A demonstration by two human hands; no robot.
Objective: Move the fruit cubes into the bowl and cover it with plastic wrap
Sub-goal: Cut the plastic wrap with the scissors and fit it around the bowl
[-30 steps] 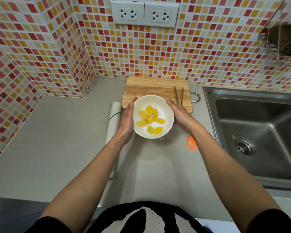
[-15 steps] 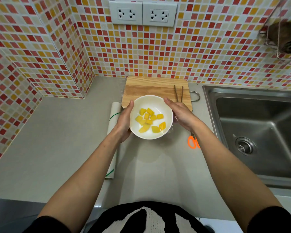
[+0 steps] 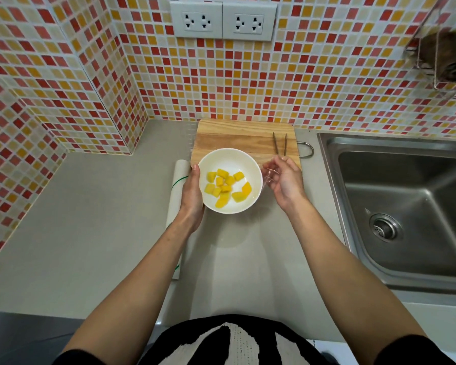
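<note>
In the head view, the white bowl (image 3: 230, 180) is at the front edge of the wooden board (image 3: 244, 137), and it seems lifted a little above the counter (image 3: 90, 233). The yellow cubes (image 3: 228, 187) all lie inside it, so I judge the first part of the task as finished. The left hand (image 3: 192, 192) cups the left wall of the bowl, the thumb at the rim, the fingers hidden behind it. The right hand (image 3: 283, 180) is just beside the right rim and does not touch the bowl; its fingers are bent and pinch something thin and clear, with a shine on it, which I take for the edge of the wrap (image 3: 269, 175) (it is almost invisible, so I cannot tell how much of the bowl it covers already). The roll (image 3: 178, 206) lies on the counter just left of the left hand. Chopsticks (image 3: 280, 143) rest on the right part of the board, and the sink (image 3: 406, 206) is well apart on the right. The step in hand looks like the covering. The next move probably calls for pulling the film tight and pressing it under the rim, while the left hand keeps the bowl level so no cube falls out.
</note>
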